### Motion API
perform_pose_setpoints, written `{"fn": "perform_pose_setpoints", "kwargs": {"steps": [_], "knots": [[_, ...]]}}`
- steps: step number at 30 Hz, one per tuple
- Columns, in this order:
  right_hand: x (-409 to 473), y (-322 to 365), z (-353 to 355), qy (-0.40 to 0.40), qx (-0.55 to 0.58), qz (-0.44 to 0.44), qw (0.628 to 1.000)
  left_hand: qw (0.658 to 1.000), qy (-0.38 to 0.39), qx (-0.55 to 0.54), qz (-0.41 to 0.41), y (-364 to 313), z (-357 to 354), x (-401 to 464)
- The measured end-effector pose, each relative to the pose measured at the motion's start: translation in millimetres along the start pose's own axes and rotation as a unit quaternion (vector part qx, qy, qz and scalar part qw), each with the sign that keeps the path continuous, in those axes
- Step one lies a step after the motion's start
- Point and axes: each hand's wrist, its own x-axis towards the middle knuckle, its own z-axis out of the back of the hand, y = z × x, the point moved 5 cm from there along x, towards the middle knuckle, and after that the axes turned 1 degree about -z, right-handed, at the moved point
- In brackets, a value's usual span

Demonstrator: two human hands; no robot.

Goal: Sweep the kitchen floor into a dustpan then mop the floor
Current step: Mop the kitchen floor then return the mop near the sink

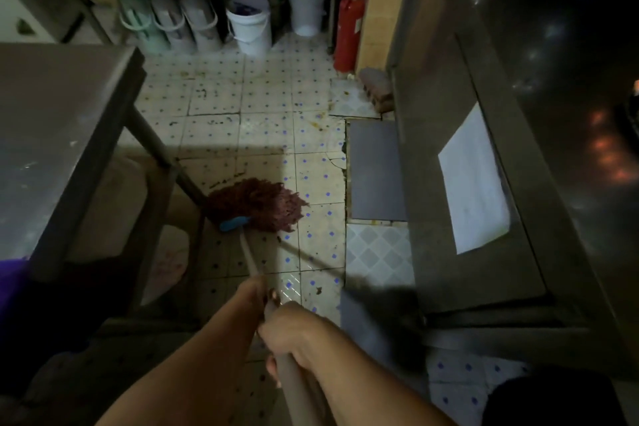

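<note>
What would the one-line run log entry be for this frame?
phase: mopping | left hand + right hand: gripping mop handle | mop head: on tiled floor beside table leg

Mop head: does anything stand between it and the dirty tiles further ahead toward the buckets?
Nothing visible blocks it. The mop head lies on the floor with open stained tiles ahead up to the white bucket. A table leg runs close along its left side. Both hands, left and right, grip the handle.
</note>
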Motion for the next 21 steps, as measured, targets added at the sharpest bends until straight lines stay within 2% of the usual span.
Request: {"fn": "perform_pose_setpoints", "kwargs": {"steps": [4, 6, 9, 16, 21], "knots": [[1.7, -8.5, 33.0, -0.021, 0.032, -0.02, 0.999, 1.0, -0.018, 0.015, 0.007, -13.7, -32.0, 2.3], [-0.7, -14.1, 49.5, -0.045, 0.037, -0.012, 0.998, 0.999, -0.005, 0.05, -0.017, -20.6, -52.0, 4.1], [-1.8, -29.8, 70.1, -0.069, 0.04, -0.014, 0.997, 0.996, 0.016, 0.082, -0.006, -22.2, -78.5, 0.7], [-18.4, -57.2, 147.1, -0.182, 0.034, -0.004, 0.983, 0.989, 0.126, 0.071, 0.019, -30.8, -191.0, -15.3], [0.4, -54.3, 178.3, -0.211, 0.065, -0.051, 0.974, 0.989, 0.146, 0.017, 0.021, -61.5, -223.3, -17.0]]}}
